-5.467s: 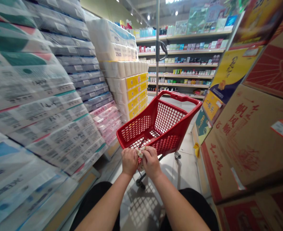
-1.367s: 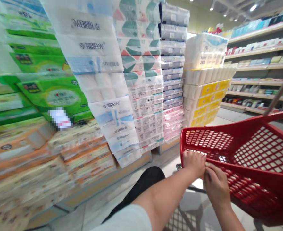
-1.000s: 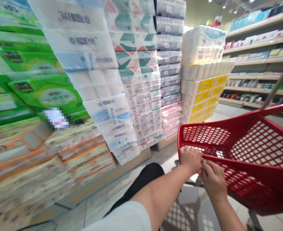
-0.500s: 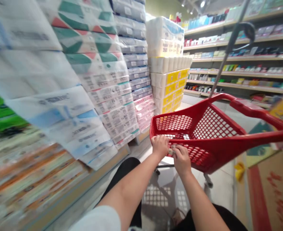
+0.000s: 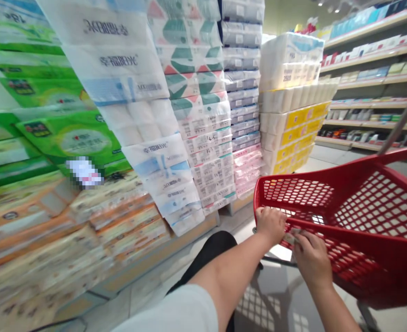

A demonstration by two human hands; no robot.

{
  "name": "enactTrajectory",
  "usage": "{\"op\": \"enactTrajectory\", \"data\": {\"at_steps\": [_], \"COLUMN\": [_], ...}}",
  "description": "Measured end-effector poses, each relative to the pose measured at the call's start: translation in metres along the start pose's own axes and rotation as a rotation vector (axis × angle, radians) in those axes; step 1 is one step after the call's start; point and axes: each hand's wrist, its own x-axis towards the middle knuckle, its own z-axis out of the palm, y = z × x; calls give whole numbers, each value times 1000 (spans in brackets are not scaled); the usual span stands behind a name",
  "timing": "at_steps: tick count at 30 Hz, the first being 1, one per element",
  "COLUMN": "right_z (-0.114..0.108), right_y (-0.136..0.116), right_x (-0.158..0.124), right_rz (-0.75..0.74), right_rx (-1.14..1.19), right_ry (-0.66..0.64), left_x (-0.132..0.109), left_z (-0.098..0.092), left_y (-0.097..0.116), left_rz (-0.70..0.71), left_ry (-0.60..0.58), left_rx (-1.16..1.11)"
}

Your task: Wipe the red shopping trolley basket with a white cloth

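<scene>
A red plastic shopping basket trolley (image 5: 376, 263) with mesh sides stands at my right, tilted across the view. My left hand (image 5: 271, 224) is closed over the upper rim of its near corner. Just to the right, my right hand (image 5: 312, 258) is held against the mesh side with its fingers curled. A small pale thing (image 5: 289, 238) shows at those fingertips, too small to name. Within the trolley, the visible part of the floor shows only mesh and light patches.
Tall stacks of wrapped tissue packs (image 5: 158, 175) line the left side on a low platform (image 5: 203, 226). Toilet roll packs (image 5: 293, 101) are piled beyond the trolley. Shelves of boxed goods (image 5: 372, 74) fill the right back. A blurred-out pale patch (image 5: 85, 171) lies on the green packs.
The view has swung left, so the trolley and both hands appear farther right and more green packs show. Both hands keep the same places on the trolley.
</scene>
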Motion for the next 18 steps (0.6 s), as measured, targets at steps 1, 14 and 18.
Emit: {"op": "enactTrajectory", "data": {"at_steps": [1, 14, 18], "right_z": [0, 4, 1], "right_y": [0, -11, -13], "right_x": [-1, 2, 16], "right_rz": [-1, 191, 268], "right_rx": [-2, 61, 84], "right_ry": [0, -121, -145], "left_x": [0, 10, 18], "left_z": [0, -5, 3], "left_y": [0, -3, -4], "left_rz": [0, 8, 24], "left_ry": [7, -22, 16], "left_rx": [-2, 37, 39]}}
